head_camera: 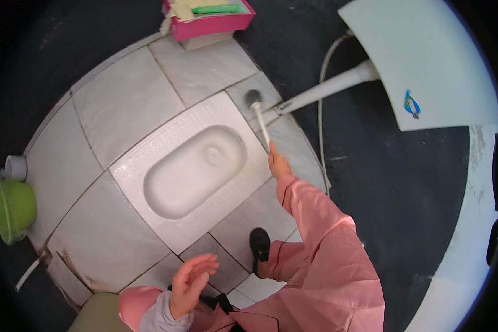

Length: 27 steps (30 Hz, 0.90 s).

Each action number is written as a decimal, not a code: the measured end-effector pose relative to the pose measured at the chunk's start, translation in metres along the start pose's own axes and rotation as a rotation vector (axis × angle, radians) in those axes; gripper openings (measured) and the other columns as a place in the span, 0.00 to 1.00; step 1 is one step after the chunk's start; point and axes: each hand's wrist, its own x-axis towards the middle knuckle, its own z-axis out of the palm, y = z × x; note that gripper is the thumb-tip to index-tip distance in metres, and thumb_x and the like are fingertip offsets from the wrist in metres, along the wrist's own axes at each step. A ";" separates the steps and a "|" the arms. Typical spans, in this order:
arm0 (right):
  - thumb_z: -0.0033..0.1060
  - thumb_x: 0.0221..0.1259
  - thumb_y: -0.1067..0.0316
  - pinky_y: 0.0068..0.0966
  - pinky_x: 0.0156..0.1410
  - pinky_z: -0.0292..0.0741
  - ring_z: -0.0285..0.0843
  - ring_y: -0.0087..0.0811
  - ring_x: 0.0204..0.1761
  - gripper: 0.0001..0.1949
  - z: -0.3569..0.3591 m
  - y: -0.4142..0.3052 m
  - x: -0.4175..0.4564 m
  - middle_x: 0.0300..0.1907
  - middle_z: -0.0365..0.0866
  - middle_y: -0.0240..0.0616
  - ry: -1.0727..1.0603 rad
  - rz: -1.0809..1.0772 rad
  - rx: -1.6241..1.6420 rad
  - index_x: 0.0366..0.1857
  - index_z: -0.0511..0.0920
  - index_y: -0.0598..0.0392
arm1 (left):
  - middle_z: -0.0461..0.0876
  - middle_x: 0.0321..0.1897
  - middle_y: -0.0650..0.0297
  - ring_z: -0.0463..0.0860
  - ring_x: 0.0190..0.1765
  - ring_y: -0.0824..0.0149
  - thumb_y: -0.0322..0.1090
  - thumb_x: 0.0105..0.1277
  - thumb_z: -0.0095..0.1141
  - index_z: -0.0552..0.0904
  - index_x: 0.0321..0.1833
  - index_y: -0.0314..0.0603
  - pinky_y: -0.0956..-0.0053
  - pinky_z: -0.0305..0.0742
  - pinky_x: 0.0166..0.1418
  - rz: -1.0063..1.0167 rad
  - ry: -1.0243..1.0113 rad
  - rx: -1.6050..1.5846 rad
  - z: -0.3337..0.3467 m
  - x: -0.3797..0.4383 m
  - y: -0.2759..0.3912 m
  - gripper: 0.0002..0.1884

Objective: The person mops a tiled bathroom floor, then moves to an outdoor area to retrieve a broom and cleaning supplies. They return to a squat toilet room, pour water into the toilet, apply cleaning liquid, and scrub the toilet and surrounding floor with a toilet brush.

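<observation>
My right hand (279, 163) grips the white handle of a toilet brush (262, 121). The dark, slightly blurred brush head (253, 97) is over the tiles by the far right corner of a white squat toilet (170, 230), beside the lower end of a white flush pipe (328, 89). Inside the toilet's oblong bowl (182, 182) a round drain area shows at the far end. My left hand (191, 282) hangs before my body, fingers curled loosely and apart, with nothing in it.
A white cistern (431, 62) with a sticker is on the dark wall, a thin hose (321, 124) hanging below it. At the back stands a pink box (213, 25) holding papers and a green item. A green plastic basin (14, 209) and a white round container (15, 167) are at left.
</observation>
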 end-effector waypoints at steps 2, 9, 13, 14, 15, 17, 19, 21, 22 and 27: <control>0.38 0.66 0.57 0.49 0.39 0.72 0.77 0.57 0.34 0.22 -0.038 0.026 -0.023 0.31 0.79 0.56 -0.095 0.072 -0.056 0.65 0.58 0.34 | 0.75 0.53 0.54 0.77 0.51 0.64 0.24 0.66 0.44 0.69 0.58 0.31 0.71 0.72 0.53 -0.042 -0.093 0.001 0.002 0.013 -0.006 0.18; 0.35 0.67 0.56 0.48 0.44 0.73 0.77 0.57 0.35 0.23 -0.088 0.113 -0.117 0.34 0.79 0.56 -0.225 0.257 -0.125 0.66 0.56 0.29 | 0.76 0.51 0.56 0.77 0.49 0.66 0.26 0.66 0.46 0.70 0.57 0.33 0.74 0.72 0.52 -0.171 -0.215 0.091 0.033 0.063 -0.027 0.16; 0.38 0.66 0.56 0.50 0.39 0.73 0.77 0.57 0.32 0.22 -0.091 0.170 -0.099 0.31 0.79 0.56 -0.017 0.315 -0.143 0.65 0.58 0.27 | 0.76 0.51 0.56 0.78 0.49 0.66 0.29 0.67 0.46 0.71 0.57 0.34 0.74 0.73 0.51 -0.228 -0.287 0.140 0.054 0.080 -0.056 0.16; 0.39 0.66 0.56 0.50 0.37 0.73 0.77 0.56 0.31 0.22 -0.090 0.170 -0.084 0.30 0.79 0.55 -0.014 0.300 -0.180 0.64 0.58 0.27 | 0.76 0.50 0.56 0.78 0.49 0.66 0.30 0.67 0.46 0.71 0.56 0.35 0.73 0.73 0.50 -0.230 -0.343 0.188 0.059 0.083 -0.067 0.16; 0.40 0.65 0.57 0.50 0.36 0.72 0.77 0.56 0.30 0.22 -0.089 0.166 -0.075 0.29 0.79 0.54 -0.014 0.280 -0.216 0.64 0.59 0.27 | 0.76 0.50 0.56 0.78 0.48 0.65 0.31 0.68 0.45 0.72 0.56 0.35 0.72 0.74 0.50 -0.232 -0.394 0.235 0.061 0.083 -0.072 0.16; 0.40 0.65 0.58 0.49 0.35 0.72 0.78 0.55 0.29 0.23 -0.088 0.166 -0.078 0.29 0.79 0.54 -0.036 0.269 -0.254 0.65 0.57 0.26 | 0.76 0.50 0.57 0.78 0.49 0.67 0.30 0.67 0.48 0.72 0.56 0.36 0.74 0.73 0.49 -0.305 -0.389 0.226 0.058 0.084 -0.078 0.16; 0.41 0.65 0.58 0.50 0.35 0.72 0.78 0.55 0.29 0.24 -0.080 0.179 -0.098 0.29 0.79 0.54 -0.061 0.303 -0.242 0.65 0.55 0.24 | 0.76 0.50 0.57 0.78 0.49 0.66 0.31 0.67 0.48 0.72 0.56 0.36 0.74 0.73 0.49 -0.345 -0.367 0.236 0.054 0.086 -0.080 0.16; 0.41 0.65 0.59 0.50 0.36 0.72 0.78 0.54 0.30 0.26 -0.076 0.224 -0.164 0.28 0.79 0.55 -0.088 0.387 -0.198 0.66 0.52 0.23 | 0.77 0.50 0.56 0.78 0.48 0.65 0.32 0.67 0.46 0.72 0.56 0.35 0.73 0.74 0.49 -0.352 -0.342 0.250 0.057 0.089 -0.078 0.16; 0.41 0.65 0.58 0.50 0.36 0.72 0.78 0.55 0.30 0.26 -0.072 0.243 -0.208 0.29 0.79 0.56 -0.105 0.434 -0.157 0.67 0.52 0.23 | 0.76 0.51 0.57 0.78 0.48 0.66 0.31 0.67 0.47 0.72 0.56 0.35 0.73 0.73 0.49 -0.357 -0.344 0.244 0.058 0.090 -0.079 0.16; 0.40 0.66 0.58 0.50 0.39 0.71 0.76 0.57 0.32 0.24 -0.092 0.269 -0.323 0.31 0.78 0.59 -0.168 0.491 -0.087 0.67 0.54 0.28 | 0.76 0.51 0.58 0.77 0.49 0.67 0.29 0.66 0.48 0.71 0.57 0.36 0.75 0.73 0.49 -0.349 -0.404 0.251 0.078 0.093 -0.087 0.16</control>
